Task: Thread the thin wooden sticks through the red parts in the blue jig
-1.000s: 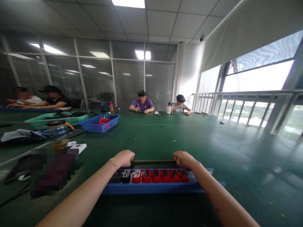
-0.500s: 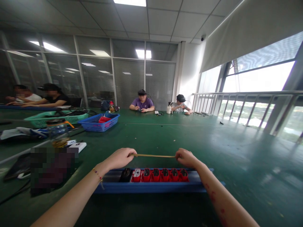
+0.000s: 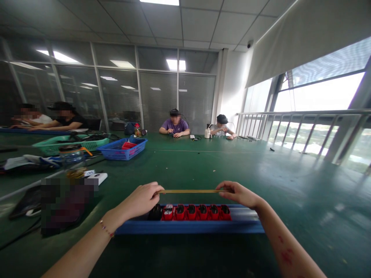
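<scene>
A thin tan strip [image 3: 189,191] stretches level between my two hands, just beyond a blue tray. My left hand [image 3: 146,195] pinches its left end, and the fingers of my right hand [image 3: 236,192] close on its right end. The long blue tray [image 3: 189,227] lies crosswise on the green table, with a bare metallic stretch at its right. In it stands a row of several red blocks [image 3: 191,213] with dark tops; one red block [image 3: 168,212] has a whitish top. At the row's left end is a black block [image 3: 155,212], partly behind my left hand.
To the left are a blue basket [image 3: 123,150] with red things inside, a green basket [image 3: 58,146], a glass jar [image 3: 72,156], a white box [image 3: 98,178] and a dark pouch [image 3: 69,208]. Several people sit along the far and left edges of the green table [image 3: 185,166].
My right hand has shifted slightly right and its fingers have straightened along the strip. My left hand has moved a little left and nearer, now covering part of the black block.
</scene>
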{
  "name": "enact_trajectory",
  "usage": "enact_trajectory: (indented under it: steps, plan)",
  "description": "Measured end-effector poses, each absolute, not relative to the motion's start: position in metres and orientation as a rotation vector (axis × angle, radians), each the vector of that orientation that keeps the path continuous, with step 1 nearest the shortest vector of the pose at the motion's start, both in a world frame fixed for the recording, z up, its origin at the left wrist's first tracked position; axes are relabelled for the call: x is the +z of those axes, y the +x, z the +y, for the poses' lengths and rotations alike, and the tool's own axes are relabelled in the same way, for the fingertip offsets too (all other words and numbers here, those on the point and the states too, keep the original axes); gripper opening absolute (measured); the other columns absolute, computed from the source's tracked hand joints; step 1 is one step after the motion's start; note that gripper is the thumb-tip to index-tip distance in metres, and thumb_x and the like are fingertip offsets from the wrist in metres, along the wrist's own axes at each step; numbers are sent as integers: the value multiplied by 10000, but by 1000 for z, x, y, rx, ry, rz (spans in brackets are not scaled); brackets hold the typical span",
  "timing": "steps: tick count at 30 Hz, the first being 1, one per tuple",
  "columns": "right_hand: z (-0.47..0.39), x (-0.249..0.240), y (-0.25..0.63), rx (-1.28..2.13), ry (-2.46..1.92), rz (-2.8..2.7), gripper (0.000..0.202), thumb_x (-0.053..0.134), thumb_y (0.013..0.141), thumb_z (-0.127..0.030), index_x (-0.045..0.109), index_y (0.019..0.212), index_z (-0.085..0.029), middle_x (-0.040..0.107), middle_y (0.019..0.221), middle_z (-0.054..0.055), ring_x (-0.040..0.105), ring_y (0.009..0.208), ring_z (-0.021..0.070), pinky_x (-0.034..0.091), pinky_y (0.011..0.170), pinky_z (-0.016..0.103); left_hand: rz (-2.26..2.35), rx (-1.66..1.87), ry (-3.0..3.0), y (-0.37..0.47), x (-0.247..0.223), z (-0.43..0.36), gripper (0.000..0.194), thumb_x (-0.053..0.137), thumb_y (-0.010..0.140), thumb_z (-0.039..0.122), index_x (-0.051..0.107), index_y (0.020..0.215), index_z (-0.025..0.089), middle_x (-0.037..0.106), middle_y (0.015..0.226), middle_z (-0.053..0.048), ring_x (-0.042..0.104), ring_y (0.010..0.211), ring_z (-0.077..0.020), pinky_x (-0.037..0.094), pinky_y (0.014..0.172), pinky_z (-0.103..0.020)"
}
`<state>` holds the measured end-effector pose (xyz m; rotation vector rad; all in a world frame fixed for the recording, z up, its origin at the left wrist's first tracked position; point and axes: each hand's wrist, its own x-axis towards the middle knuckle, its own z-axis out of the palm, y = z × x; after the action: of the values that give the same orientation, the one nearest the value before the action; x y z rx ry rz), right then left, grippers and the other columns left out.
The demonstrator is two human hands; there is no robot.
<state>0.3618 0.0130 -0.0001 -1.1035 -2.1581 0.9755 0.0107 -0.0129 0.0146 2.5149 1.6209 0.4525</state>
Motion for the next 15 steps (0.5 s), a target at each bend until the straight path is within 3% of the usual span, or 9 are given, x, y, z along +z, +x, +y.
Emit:
enact_trajectory:
  steps: [4, 6, 9, 15]
  plan:
    - [10, 2, 368, 1097, -1163, -2157, 393, 451, 785, -488, 572, 893, -130, 453, 609, -19, 368, 526, 73, 297, 469, 186, 1520, 499, 2475, 12, 17, -19, 334, 426, 761, 416, 536, 1039, 266, 577, 923, -18, 544, 798, -161, 371, 668, -226]
    - [9, 1, 373, 1189, -1192, -2178, 396, 471, 772, -494, 555, 922, -137, 467, 595, -26, 350, 483, 59, 270, 429, 174, 1514, 515, 2408, 12, 18, -20, 387, 384, 776, 486, 515, 1065, 264, 593, 899, -17, 552, 768, -157, 373, 655, -223]
    - [8, -1, 377, 1387, -1179, -2223, 405, 504, 758, -480, 500, 991, -148, 501, 593, -32, 362, 434, 47, 256, 388, 159, 1498, 479, 2343, 11, 19, -20, 409, 298, 811, 504, 546, 1010, 248, 615, 764, -8, 556, 661, -145, 361, 598, -218]
    - [10, -4, 378, 1480, -1136, -2256, 396, 527, 756, -446, 459, 1011, -151, 538, 617, -24, 419, 437, 50, 290, 393, 151, 1441, 360, 2336, 6, 19, -21, 375, 350, 790, 493, 570, 961, 241, 602, 664, 3, 541, 596, -146, 320, 517, -209]
